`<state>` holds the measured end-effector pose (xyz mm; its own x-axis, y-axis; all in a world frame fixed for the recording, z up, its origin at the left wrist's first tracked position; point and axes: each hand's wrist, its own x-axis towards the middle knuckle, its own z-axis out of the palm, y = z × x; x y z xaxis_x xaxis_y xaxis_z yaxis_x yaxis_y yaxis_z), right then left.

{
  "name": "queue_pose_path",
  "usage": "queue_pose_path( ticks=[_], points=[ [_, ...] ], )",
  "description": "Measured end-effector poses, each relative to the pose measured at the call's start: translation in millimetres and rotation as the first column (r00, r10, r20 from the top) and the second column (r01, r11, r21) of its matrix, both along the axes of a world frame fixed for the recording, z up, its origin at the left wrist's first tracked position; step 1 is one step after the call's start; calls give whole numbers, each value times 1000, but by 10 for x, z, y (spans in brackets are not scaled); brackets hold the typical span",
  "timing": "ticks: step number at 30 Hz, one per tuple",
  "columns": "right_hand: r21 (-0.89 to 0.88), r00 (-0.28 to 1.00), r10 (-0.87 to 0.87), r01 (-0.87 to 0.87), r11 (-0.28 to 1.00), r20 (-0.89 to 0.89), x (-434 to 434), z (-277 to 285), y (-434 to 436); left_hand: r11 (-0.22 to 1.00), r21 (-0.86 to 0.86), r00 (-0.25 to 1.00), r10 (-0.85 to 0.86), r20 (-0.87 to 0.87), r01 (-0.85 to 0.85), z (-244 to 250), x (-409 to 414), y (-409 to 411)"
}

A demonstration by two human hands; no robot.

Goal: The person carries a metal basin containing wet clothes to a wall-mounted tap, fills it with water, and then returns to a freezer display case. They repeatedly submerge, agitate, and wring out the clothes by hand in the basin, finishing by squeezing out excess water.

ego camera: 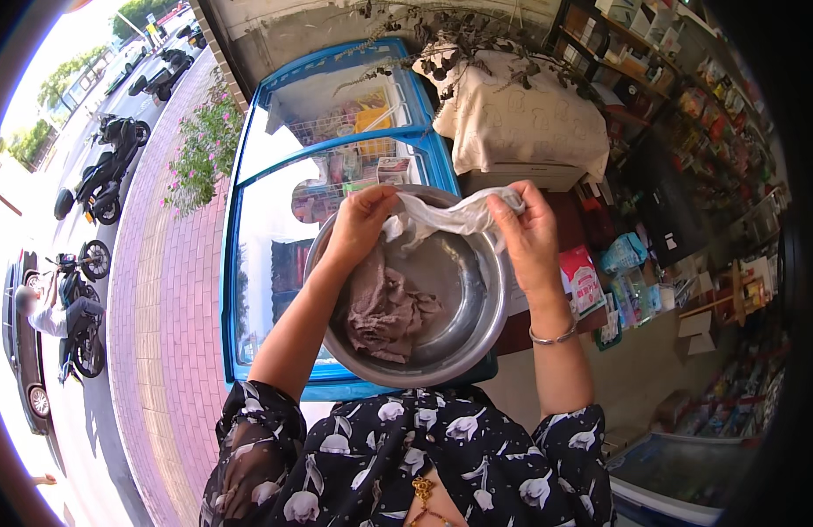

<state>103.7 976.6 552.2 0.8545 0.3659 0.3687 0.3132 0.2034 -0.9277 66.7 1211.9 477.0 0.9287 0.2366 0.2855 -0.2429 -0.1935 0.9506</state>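
A wet white cloth (446, 214) is stretched between my two hands above a round metal basin (416, 379). My left hand (361, 221) pinches its left end near the basin's upper left rim. At the upper right rim, my right hand (528, 230) grips the bunched other end, thumb on top. Part of the cloth hangs down towards the water. A brown textured cloth (386, 313) lies crumpled in the left half of the basin, in shallow cloudy water (442, 277).
Beneath the basin is a blue-framed display freezer (228, 283). Beyond it, a cream cloth (525, 125) covers a box, with dried plant stems (446, 59) over it. A red-and-white packet (583, 280) lies right of the basin. Flowers and parked motorcycles (106, 171) are at left.
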Motion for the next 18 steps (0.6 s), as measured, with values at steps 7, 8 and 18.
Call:
queue_pose_path(
  ticks=[7,8,18],
  points=[
    [-822,910,122,292,489,396,-153,-812,-14,620,761,979,-181,-97,190,-609,-428,-180],
    [-866,891,218,286,411,398,-172,-937,-40,573,777,964,-181,-193,263,-647,-435,-198],
    [-982,864,480,186,-22,153,-357,-836,126,422,838,938,-136,-320,347,-664,-564,-175]
  ],
)
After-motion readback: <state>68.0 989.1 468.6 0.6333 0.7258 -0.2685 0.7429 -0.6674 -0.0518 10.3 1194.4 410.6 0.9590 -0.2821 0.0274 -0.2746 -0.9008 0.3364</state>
